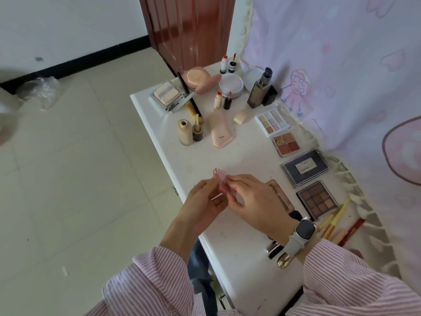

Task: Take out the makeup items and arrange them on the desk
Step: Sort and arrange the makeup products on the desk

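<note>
Pinching the small pink case (219, 182) between both hands' fingertips, left hand (206, 201) and right hand (257, 198), you should lower it level onto bare desk (230, 160) just beyond them.

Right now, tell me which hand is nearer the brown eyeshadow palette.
Right. The right hand sits just left of the brown eyeshadow palette; the left hand lies farther left, beyond it.

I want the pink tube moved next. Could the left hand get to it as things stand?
Probably not yet: the left hand and right hand both pinch a small pink case. Otherwise the desk lies bare between them and the pink tube.
</note>
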The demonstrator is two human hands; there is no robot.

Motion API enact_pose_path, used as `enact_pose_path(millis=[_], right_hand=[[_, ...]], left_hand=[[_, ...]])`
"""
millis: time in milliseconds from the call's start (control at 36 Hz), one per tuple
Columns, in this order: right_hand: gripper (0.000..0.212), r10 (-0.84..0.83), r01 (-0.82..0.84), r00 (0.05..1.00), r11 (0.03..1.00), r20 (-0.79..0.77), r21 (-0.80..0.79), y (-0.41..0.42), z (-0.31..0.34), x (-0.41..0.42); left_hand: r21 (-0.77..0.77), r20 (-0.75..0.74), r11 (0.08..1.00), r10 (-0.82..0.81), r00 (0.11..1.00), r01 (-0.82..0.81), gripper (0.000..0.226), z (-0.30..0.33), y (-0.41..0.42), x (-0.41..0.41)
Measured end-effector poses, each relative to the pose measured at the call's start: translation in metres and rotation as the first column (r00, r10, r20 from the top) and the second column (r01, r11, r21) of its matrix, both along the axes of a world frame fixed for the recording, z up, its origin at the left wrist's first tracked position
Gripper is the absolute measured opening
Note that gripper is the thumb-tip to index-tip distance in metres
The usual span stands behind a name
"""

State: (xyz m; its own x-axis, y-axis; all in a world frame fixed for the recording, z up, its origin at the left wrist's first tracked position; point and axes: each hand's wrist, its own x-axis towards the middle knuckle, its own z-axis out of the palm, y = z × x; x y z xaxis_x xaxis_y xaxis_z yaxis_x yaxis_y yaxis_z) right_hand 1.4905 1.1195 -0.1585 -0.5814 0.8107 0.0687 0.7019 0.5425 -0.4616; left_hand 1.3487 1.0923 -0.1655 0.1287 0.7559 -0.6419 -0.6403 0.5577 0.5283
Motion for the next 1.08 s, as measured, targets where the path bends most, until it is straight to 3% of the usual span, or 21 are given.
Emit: enact_pose_path(millis=[139, 194, 333, 528, 667, 778, 833, 917, 1000, 1083], right_hand=[[0.013, -0.051, 0.037, 0.99, 0.993, 0.128, 0.108, 0.001, 0.005, 0.002], [0.024, -0.074, 0.058, 0.986, 0.992, 0.152, 0.111, 0.003, 0.007, 0.004], [0.047, -0.12, 0.123, 0.989, 0.992, 0.08, -0.032, 0.019, 0.01, 0.014], [0.027, -0.13, 0.129, 0.992, 0.975, 0.009, -0.178, 0.058, 0.02, 0.025], [0.027, -0.214, 0.206, 0.977, 0.943, -0.001, -0.26, 0.089, 0.027, 0.028], [0.027, -0.254, 0.253, 0.967, 0.951, 0.016, -0.176, 0.112, 0.023, 0.032], [0.028, -0.272, 0.275, 0.961, 0.956, 0.044, -0.101, 0.123, 0.019, 0.034], [0.028, -0.315, 0.316, 0.947, 0.949, 0.058, -0.016, 0.135, 0.014, 0.034], [0.03, -0.342, 0.342, 0.935, 0.939, 0.088, 0.019, 0.141, 0.012, 0.031], [0.03, -0.372, 0.375, 0.926, 0.926, 0.067, -0.038, 0.146, 0.009, 0.032]], left_hand=[[-0.017, -0.026, 1.0, 0.01, 1.0, -0.011, 0.044, -0.002, 0.006, 0.006], [-0.008, -0.048, 1.0, -0.003, 0.999, 0.003, 0.042, -0.002, 0.009, 0.008], [0.019, -0.068, 0.997, -0.07, 0.995, 0.072, 0.024, -0.001, 0.014, 0.01], [-0.034, -0.08, 0.997, -0.073, 0.994, 0.071, 0.028, -0.006, 0.036, 0.015], [-0.04, -0.194, 0.995, -0.094, 0.976, 0.088, 0.032, -0.001, 0.063, 0.024], [-0.065, -0.384, 0.994, -0.101, 0.918, 0.083, 0.029, 0.001, 0.084, 0.035], [-0.003, -0.641, 0.995, -0.075, 0.764, 0.095, 0.032, -0.004, 0.09, 0.039], [0.124, -0.941, 0.96, 0.033, 0.336, 0.252, 0.04, -0.012, 0.088, 0.045], [0.112, -0.99, 0.895, 0.136, -0.024, 0.431, 0.048, -0.025, 0.088, 0.05], [0.019, -0.958, 0.876, 0.154, -0.243, 0.482, 0.059, -0.037, 0.093, 0.051]])
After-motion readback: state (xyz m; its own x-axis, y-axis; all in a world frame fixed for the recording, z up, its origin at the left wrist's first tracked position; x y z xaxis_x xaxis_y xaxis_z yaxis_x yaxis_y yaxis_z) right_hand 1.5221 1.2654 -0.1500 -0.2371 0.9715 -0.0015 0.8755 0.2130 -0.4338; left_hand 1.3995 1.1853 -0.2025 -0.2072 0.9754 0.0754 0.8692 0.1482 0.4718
